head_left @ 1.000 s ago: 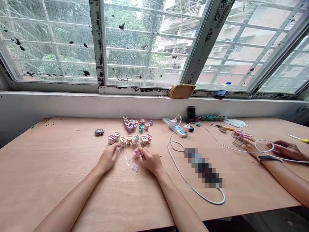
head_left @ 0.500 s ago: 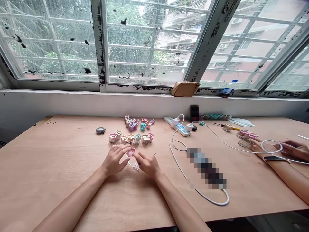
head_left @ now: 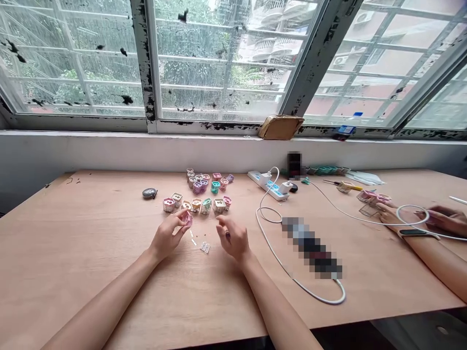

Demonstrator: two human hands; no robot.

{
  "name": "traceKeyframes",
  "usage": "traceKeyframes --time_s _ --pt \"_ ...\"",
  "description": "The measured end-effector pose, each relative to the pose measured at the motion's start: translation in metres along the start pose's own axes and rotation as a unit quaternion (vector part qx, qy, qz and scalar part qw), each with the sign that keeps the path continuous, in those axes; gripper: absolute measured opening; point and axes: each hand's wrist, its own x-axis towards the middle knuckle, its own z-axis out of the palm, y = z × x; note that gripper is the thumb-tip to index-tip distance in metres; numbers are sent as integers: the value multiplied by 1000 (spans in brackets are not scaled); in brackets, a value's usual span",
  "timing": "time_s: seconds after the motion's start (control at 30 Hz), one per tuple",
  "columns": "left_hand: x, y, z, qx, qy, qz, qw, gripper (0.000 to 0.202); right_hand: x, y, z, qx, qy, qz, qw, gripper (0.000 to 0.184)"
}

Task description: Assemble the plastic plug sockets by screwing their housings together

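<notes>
The hands are up over the tabletop (head_left: 91,253), a bit apart. The left hand (head_left: 167,236) is curled and holds a little pink block (head_left: 188,218) in its fingertips, on the side nearest the right hand. The right hand (head_left: 233,239) is curled too and pinches a tiny dark thing (head_left: 227,235), too small to tell what it is.

Far left lies a grey oval thing (head_left: 149,193). Just past the hands stands a row of small colored blocks (head_left: 197,205), with a heap of more blocks (head_left: 206,182) behind it. Below the gap between the hands lie white strips (head_left: 192,237) and a clear packet (head_left: 205,247). Further right is a white power strip (head_left: 268,183). At the far right, another person's hands (head_left: 443,218) are near some pink blocks (head_left: 372,196).
</notes>
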Motion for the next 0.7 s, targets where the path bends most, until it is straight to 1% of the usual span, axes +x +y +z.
traceKeyframes --time_s 0.1,0.2,0.27,0.3,0.4,0.43,0.5,0.57,0.63,0.7 --pt "0 0 0 -19 -2 -44 999 20 4 3 -7 -17 45 62 997 47" --pt "-1 -3 1 -27 15 -51 998 19 3 8 -8 -14 44 121 992 52" --pt "-1 -5 1 -35 28 -52 998 15 0 11 -8 5 44 146 988 54" --pt "-1 -6 1 -42 32 -54 997 16 -1 11 -7 12 47 150 988 54" --pt "1 -6 2 -49 30 -62 996 43 -1 12 -7 16 72 139 988 55" --pt "1 -6 2 -42 28 -61 997 47 0 12 -8 12 79 134 988 55" --pt "3 -4 1 -25 25 -51 998 45 1 13 -8 3 91 132 987 56" --pt "3 -2 1 -32 25 -40 998 35 1 14 -9 0 97 139 985 57" --pt "3 -2 2 -66 23 -44 997 28 0 16 -10 2 105 145 984 58" --pt "1 -3 3 -108 20 -64 992 28 -1 19 -10 1 113 148 983 59"
